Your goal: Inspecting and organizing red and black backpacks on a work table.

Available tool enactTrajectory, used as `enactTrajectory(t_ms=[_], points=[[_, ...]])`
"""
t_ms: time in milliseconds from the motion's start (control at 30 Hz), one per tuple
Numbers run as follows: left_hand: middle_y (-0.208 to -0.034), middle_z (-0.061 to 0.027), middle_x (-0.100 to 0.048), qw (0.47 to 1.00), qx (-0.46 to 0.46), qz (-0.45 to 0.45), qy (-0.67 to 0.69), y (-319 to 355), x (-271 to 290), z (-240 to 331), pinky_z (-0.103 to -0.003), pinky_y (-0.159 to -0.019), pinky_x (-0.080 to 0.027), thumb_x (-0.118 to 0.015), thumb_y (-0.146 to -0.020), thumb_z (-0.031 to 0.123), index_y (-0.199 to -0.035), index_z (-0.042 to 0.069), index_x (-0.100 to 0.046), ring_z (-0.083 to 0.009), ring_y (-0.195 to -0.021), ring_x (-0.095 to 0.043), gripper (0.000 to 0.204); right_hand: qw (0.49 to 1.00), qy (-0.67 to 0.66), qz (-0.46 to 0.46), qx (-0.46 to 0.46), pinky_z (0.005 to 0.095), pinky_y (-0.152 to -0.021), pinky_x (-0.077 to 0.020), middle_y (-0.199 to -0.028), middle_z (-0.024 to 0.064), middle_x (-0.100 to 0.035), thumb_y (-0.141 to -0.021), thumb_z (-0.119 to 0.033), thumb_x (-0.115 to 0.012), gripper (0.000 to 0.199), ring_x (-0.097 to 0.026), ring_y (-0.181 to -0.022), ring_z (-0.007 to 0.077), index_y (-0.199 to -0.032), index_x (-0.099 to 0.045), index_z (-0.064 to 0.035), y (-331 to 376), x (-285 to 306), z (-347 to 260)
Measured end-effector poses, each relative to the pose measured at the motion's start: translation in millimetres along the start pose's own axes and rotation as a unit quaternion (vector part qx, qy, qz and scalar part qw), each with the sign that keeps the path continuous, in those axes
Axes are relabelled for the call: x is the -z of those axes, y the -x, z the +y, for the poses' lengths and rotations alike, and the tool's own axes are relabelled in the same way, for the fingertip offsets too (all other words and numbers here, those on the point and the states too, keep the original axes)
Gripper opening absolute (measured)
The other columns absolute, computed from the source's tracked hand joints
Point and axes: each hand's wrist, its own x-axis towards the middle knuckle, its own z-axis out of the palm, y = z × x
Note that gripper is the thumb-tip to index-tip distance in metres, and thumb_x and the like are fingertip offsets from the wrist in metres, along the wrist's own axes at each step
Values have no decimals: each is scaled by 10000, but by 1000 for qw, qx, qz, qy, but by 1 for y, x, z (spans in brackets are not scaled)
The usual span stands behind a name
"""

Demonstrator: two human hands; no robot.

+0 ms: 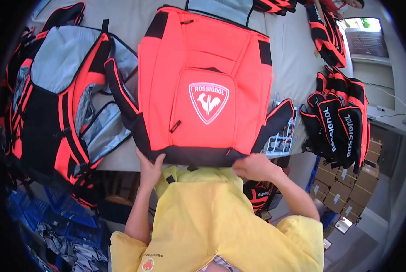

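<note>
Left fingers (159, 159) hold the red bag (207, 113) on the pale tabletop (293, 59); whether right fingers (242, 167) grip is unclear; cartons (341, 182) stand at four o'clock.

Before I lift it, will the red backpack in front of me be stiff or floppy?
The red backpack will probably bend, since its front looks like creased fabric. The black side flaps may swing, as they jut out on both sides. Rolling seems unlikely: it lies broad and flat on the table.

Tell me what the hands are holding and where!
The left hand holds the red bag by its black bottom edge, near the left corner. The right hand's grip is unclear there.
</note>
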Motion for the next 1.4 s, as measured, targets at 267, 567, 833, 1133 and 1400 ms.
enactTrajectory(t_ms=[267,567,833,1133,1400], points=[[-1500,-303,-511,995,-17,-34,-89,-9,-8,-7,-438,-1118,-470,-779,-969,157,-1632,17,-34,-379,-1367,-578,1008,800,-378,457,-85,397,-880,-597,-1185,210,-743,-958,-359,-817,723,-752,-1011,222,-1386,-526,146,-139,84,18],[-1410,-366,-573,977,-77,56,-189,-9,-21,-11,-485,-1091,-471,-791,-958,259,-1626,-19,-106,-491,-1312,-601,997,950,-74,228,200,375,-871,-421,-891,12,-543,-624,-29,-779,649,-531,-916,248,-1242,-812,-222,21,-90,-61],[-1391,-291,-580,985,-104,83,-109,-10,-21,-15,-404,-1018,-511,-796,-971,285,-1559,-46,-302,-334,-1198,-662,837,838,-142,510,134,411,-931,-551,-1126,49,-677,-658,80,-756,512,-599,-1115,304,-1110,-819,-153,-16,-211,-29],[-1418,-278,-506,932,-170,209,-242,53,-26,17,-450,-1052,-484,-707,-1024,257,-1581,-46,-297,-371,-1222,-604,755,759,-152,609,171,436,-1014,-565,-1212,91,-713,-708,42,-792,399,-646,-1216,338,-1091,-758,-66,-5,-243,-29],[-1360,-258,-618,818,-442,52,-364,25,-76,90,-517,-1132,-438,-814,-916,240,-1421,-34,-547,-452,-1290,-580,633,753,-158,620,153,435,-1036,-556,-1238,108,-704,-775,28,-761,339,-629,-1262,335,-1103,-738,-54,-12,-250,-41]])
